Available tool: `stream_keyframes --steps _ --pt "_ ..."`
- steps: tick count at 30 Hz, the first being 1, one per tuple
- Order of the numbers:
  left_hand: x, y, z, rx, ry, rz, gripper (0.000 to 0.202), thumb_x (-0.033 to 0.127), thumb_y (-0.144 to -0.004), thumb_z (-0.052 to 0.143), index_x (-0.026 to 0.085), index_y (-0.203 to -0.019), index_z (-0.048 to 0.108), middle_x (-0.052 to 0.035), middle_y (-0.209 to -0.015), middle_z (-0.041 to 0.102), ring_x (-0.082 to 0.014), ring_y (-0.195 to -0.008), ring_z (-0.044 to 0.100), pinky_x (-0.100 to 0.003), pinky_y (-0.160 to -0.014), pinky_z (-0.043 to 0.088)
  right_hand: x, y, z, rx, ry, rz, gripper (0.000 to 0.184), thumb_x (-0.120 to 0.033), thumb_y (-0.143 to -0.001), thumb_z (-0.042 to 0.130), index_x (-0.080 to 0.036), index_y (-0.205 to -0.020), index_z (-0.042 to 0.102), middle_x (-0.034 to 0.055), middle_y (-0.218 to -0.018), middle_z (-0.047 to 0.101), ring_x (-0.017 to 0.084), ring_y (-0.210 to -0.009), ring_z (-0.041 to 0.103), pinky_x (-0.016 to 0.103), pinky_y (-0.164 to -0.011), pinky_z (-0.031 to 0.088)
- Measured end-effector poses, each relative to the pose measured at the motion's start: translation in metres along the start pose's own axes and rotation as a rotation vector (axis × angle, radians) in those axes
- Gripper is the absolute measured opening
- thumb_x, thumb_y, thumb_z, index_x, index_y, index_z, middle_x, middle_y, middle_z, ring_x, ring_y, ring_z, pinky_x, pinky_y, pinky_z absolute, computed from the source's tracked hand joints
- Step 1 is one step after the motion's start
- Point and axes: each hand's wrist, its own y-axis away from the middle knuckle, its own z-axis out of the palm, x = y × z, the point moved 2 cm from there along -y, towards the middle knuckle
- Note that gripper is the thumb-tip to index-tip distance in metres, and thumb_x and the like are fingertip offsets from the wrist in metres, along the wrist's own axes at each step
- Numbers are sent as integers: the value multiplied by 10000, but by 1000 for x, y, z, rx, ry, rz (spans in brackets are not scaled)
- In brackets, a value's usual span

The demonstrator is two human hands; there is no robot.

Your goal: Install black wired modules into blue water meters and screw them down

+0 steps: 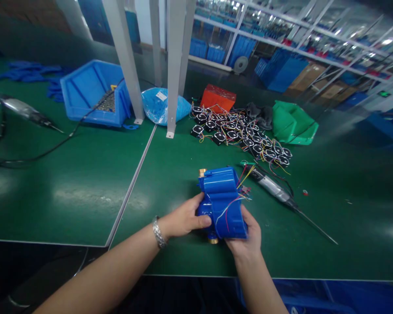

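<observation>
A glossy blue housing (pixel 221 185) with brass fittings and loose coloured wires is held between my two hands above the green bench. My left hand (pixel 188 218) grips its left side, the thumb lying across the blue surface. From below and the right, my right hand (pixel 249 235) wraps round the lower edge; some of its fingers are hidden behind the housing. Red, yellow and white wires trail from the right side of the part. Just right of it lies an electric screwdriver (pixel 275 189) with a long thin bit.
Behind stand many small black wired parts (pixel 231 126), a red block (pixel 218 98), a green bin (pixel 294 122) and a blue plastic bag (pixel 155 107). Grey posts (pixel 175 65) rise from the bench. Leftward are a blue bin (pixel 85 100) of small parts and a second screwdriver (pixel 24 109).
</observation>
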Motion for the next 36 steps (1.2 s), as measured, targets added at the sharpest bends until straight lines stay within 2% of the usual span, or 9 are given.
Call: stream_keyframes --steps 4,8,11,14,18,23,29,33,36 --pt "-6 -2 -2 103 47 -2 659 496 -729 584 150 -1260 405 -131 -1291 463 -291 -1194 413 -406 -1019 311 -3 0 -2 4 36 -135 260 -222 -551 689 -134 -785 620 39 -777 655 171 -670 613 324 -673 532" --pt "-11 -3 -6 177 131 26 567 484 -813 475 160 -1274 405 -131 -1310 445 -275 -1207 400 -432 -1045 266 -5 5 1 -39 77 -207 484 -186 -442 755 -132 -897 601 52 -818 653 176 -680 617 293 -647 529" --pt "-13 -3 -10 237 174 -9 558 492 -803 487 156 -1247 440 -136 -1287 470 -284 -1192 417 -446 -1028 288 -2 10 5 -35 115 -239 658 -170 -404 768 -137 -1028 561 61 -850 649 172 -681 617 276 -639 523" --pt "-11 -3 -12 289 197 -41 553 490 -784 522 143 -1211 470 -141 -1253 502 -294 -1163 445 -446 -1000 324 2 15 9 -27 139 -243 766 -169 -392 772 -140 -1114 517 63 -875 645 186 -731 618 304 -697 521" --pt "-3 -4 -13 346 216 -37 500 423 -747 608 135 -1142 503 -132 -1204 543 -277 -1128 480 -413 -997 335 6 19 14 -82 175 -235 757 -195 -439 766 -157 -1147 498 71 -975 624 215 -862 603 344 -790 503" --pt "2 -6 -15 432 248 -61 429 357 -728 644 149 -1076 505 -107 -1103 601 -262 -1062 529 -409 -972 361 8 19 14 -136 199 -264 711 -233 -484 761 -168 -1137 488 75 -1066 585 225 -945 573 339 -813 493" --pt "4 -4 -24 581 119 10 569 313 -712 646 165 -1205 403 -104 -1264 480 -276 -1195 405 -407 -1019 297 14 17 13 -186 298 -324 745 -271 -524 757 -198 -1187 425 75 -1123 541 180 -879 562 291 -743 492" --pt "3 -3 -26 559 -25 48 641 316 -725 636 171 -1269 331 -111 -1320 417 -270 -1226 366 -406 -1037 268 14 15 12 -209 333 -331 722 -306 -560 745 -197 -1191 412 84 -1137 527 179 -890 554 290 -747 487" --pt "3 -2 -25 524 -107 59 697 319 -710 650 170 -1292 297 -113 -1324 409 -276 -1216 377 -408 -1033 273 12 15 9 -213 366 -319 720 -329 -573 746 -209 -1196 406 71 -1163 515 178 -935 547 301 -809 472"
